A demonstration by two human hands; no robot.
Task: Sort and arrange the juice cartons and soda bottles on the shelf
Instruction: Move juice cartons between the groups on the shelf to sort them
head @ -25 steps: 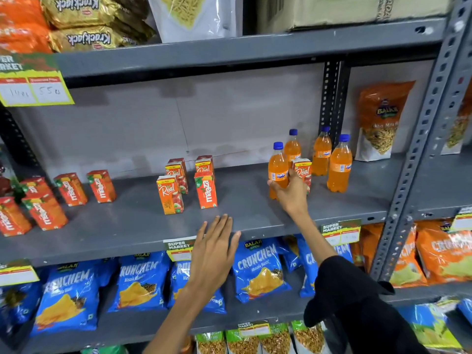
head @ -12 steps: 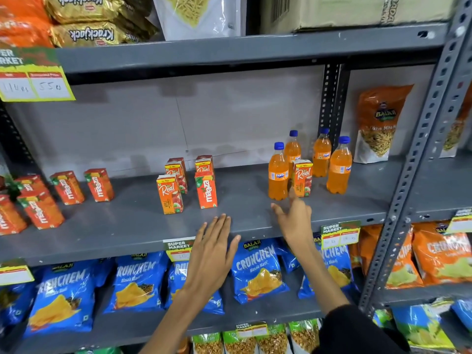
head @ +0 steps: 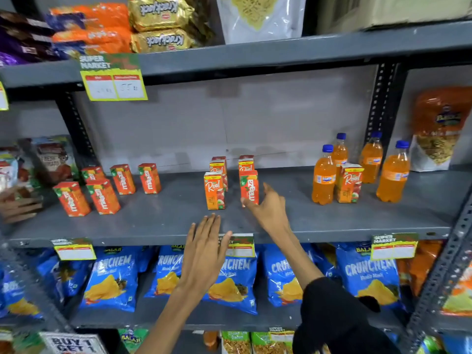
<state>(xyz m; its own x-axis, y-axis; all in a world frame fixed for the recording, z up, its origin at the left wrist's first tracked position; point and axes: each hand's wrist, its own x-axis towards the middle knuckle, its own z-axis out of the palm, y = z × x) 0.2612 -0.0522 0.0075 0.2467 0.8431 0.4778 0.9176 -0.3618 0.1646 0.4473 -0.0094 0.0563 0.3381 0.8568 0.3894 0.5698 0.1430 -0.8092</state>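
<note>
Nearest, at the shelf (head: pixel 163 226) front edge: left hand (head: pixel 204 251) flat, open, empty. Just beyond, right hand (head: pixel 268 210) open, fingers touching a Maaza carton (head: pixel 249 186), not gripping. Sorting partly done: Maaza cartons (head: pixel 102 190) grouped at left end, mixed cartons mid-shelf, one Real carton (head: pixel 348 183) stranded among soda bottles (head: pixel 393 175) toward right end.

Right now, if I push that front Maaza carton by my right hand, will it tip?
Probably: the Maaza carton stands upright, tall and narrow, so a high push may topple it. It looks rigid and light. The right hand is open beside it.
</note>
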